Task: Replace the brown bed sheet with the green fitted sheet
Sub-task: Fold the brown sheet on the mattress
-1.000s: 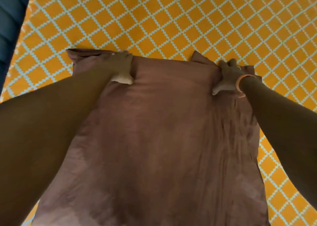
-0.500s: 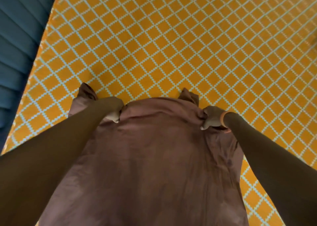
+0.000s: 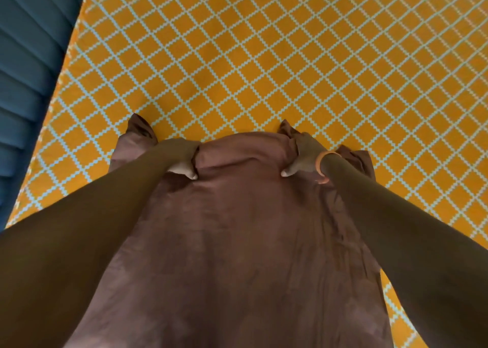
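One brown bed sheet (image 3: 237,242) is in view, along with two hands, one orange bangle (image 3: 320,163) on the right wrist, one orange mattress surface (image 3: 264,57) crossed by pale diamond lines, and one dark blue ribbed surface (image 3: 29,57) at the upper left. The sheet lies folded into a long strip down the middle of the mattress, running from the bottom of the view up to about mid-height, where its far edge ends. The left hand (image 3: 182,157) grips that far edge toward its left end, fingers curled over the cloth and the thumb pressed down on top; the right hand (image 3: 301,157) grips the same edge toward its right end in the same way, fingers wrapped round a fold and the thumb on the upper face. Between the two hands the edge bulges up in a soft roll. Small corners of cloth (image 3: 138,128) stick out past each hand, one at the left and one at the right. Beyond the far edge the patterned mattress stretches bare to the top and right of the view; a narrower band of it shows on each side of the strip. The mattress's left border runs along the blue ribbed surface. The sheet is a dull reddish brown, wrinkled lengthwise on its right side and smoother, with faint lighter patches, nearer the bottom.
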Demonstrator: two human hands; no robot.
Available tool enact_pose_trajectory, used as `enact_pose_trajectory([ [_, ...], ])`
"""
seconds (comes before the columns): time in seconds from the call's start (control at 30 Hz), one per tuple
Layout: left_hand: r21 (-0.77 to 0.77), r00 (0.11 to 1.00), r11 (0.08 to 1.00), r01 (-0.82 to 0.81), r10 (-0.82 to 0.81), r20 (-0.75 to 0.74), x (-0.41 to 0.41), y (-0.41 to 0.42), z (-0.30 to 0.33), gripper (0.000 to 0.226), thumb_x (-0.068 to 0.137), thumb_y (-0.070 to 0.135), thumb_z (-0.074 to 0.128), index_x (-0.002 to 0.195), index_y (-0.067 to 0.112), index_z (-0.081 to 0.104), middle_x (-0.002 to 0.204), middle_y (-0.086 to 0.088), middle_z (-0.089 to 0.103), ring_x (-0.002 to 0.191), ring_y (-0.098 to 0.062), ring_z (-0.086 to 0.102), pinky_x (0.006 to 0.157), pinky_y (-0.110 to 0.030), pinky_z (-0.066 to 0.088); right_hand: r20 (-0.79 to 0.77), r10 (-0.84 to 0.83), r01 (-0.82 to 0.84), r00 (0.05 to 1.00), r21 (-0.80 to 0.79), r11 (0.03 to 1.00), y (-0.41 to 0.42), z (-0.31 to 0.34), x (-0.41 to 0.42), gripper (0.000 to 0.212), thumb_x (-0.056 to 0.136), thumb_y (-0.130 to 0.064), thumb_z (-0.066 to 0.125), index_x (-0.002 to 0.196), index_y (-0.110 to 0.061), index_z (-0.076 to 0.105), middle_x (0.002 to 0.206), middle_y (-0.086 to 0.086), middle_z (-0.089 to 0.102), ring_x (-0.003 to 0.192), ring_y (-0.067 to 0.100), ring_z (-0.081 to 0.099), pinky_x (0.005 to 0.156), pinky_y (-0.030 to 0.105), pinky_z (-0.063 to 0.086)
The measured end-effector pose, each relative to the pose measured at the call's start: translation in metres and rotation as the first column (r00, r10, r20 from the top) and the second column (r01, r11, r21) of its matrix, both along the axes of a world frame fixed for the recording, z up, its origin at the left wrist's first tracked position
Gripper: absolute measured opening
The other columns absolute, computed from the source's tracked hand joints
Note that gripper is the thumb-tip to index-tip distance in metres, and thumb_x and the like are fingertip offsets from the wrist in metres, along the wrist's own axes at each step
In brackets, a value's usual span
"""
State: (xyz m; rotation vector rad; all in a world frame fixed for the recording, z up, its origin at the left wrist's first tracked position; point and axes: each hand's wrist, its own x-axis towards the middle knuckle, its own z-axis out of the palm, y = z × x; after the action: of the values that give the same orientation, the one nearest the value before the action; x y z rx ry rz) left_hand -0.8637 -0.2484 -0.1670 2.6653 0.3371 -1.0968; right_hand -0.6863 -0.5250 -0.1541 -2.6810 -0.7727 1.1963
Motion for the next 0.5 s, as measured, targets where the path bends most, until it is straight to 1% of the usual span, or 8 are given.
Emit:
enact_pose_trajectory([
  [0.07,0.003,1.000,1.000,0.007,-0.007,-0.019,0.000,0.000,-0.001,0.073,0.069,0.046,0.083,0.131,0.020,0.055,0.122,-0.008,0.064,0.111,-0.030,0.061,0.086,-0.036,0.052,-0.011,-0.052,0.052,0.999,-0.015,0.999,0.002,-0.001,-0.002,0.095,0.061,-0.032,0.093,0.140,-0.009,0.044,0.137,0.011,0.052,0.123,0.034,0.051,0.095,0.036,0.045],
  [0.13,0.004,0.999,1.000,0.007,-0.007,-0.034,-0.001,-0.002,0.001,0.062,0.072,0.044,0.082,0.124,0.017,0.061,0.116,-0.008,0.067,0.107,-0.030,0.063,0.083,-0.034,0.053,-0.062,-0.026,0.021,0.998,-0.083,0.996,-0.004,-0.001,-0.005,0.067,0.068,-0.033,0.089,0.121,-0.008,0.058,0.118,0.010,0.062,0.106,0.032,0.059,0.082,0.033,0.046],
  [0.23,-0.025,1.000,1.000,0.014,-0.014,-0.016,-0.006,-0.007,0.010,0.047,0.076,0.039,0.079,0.114,0.015,0.066,0.111,-0.007,0.069,0.103,-0.028,0.064,0.076,-0.030,0.050,-0.167,0.049,-0.078,0.985,-0.172,0.982,-0.009,0.008,-0.011,0.038,0.074,-0.033,0.085,0.094,-0.010,0.063,0.092,0.006,0.065,0.087,0.029,0.062,0.070,0.032,0.047],
  [0.27,-0.025,1.000,0.999,0.023,-0.023,-0.006,-0.008,-0.009,0.015,0.044,0.077,0.038,0.078,0.113,0.016,0.067,0.111,-0.007,0.069,0.103,-0.028,0.064,0.076,-0.030,0.050,-0.183,0.056,-0.090,0.981,-0.184,0.979,-0.010,0.015,-0.012,0.033,0.074,-0.033,0.084,0.087,-0.011,0.063,0.088,0.006,0.065,0.084,0.030,0.063,0.069,0.035,0.050],
  [0.3,-0.017,0.999,0.999,0.038,-0.037,0.008,-0.008,-0.010,0.022,0.042,0.078,0.038,0.077,0.113,0.016,0.067,0.112,-0.006,0.069,0.105,-0.028,0.064,0.076,-0.030,0.049,-0.194,0.067,-0.104,0.979,-0.191,0.976,-0.009,0.026,-0.011,0.032,0.076,-0.033,0.083,0.085,-0.011,0.062,0.087,0.007,0.065,0.084,0.031,0.064,0.071,0.037,0.052],
  [0.37,-0.002,0.998,0.999,0.049,-0.049,0.030,-0.007,-0.010,0.040,0.040,0.079,0.037,0.076,0.112,0.016,0.066,0.113,-0.007,0.068,0.106,-0.029,0.063,0.075,-0.031,0.049,-0.224,0.115,-0.162,0.968,-0.206,0.965,-0.005,0.051,-0.007,0.030,0.083,-0.033,0.078,0.091,-0.011,0.060,0.085,0.002,0.063,0.088,0.030,0.064,0.077,0.037,0.051],
  [0.43,0.020,0.996,0.998,0.059,-0.060,0.060,0.000,-0.004,0.068,0.038,0.080,0.036,0.075,0.111,0.017,0.066,0.113,-0.007,0.068,0.107,-0.029,0.063,0.075,-0.033,0.049,-0.237,0.156,-0.206,0.959,-0.204,0.957,0.001,0.084,0.001,0.027,0.088,-0.033,0.073,0.098,-0.014,0.056,0.086,-0.003,0.060,0.085,0.025,0.061,0.075,0.033,0.049],
  [0.5,0.082,0.988,0.994,0.075,-0.085,0.126,0.013,0.006,0.107,0.037,0.081,0.038,0.073,0.111,0.018,0.065,0.117,-0.007,0.066,0.112,-0.030,0.061,0.080,-0.036,0.052,-0.173,0.185,-0.214,0.967,-0.173,0.961,0.008,0.122,0.015,0.027,0.088,-0.033,0.072,0.099,-0.013,0.057,0.091,0.001,0.063,0.080,0.020,0.060,0.072,0.031,0.049],
])
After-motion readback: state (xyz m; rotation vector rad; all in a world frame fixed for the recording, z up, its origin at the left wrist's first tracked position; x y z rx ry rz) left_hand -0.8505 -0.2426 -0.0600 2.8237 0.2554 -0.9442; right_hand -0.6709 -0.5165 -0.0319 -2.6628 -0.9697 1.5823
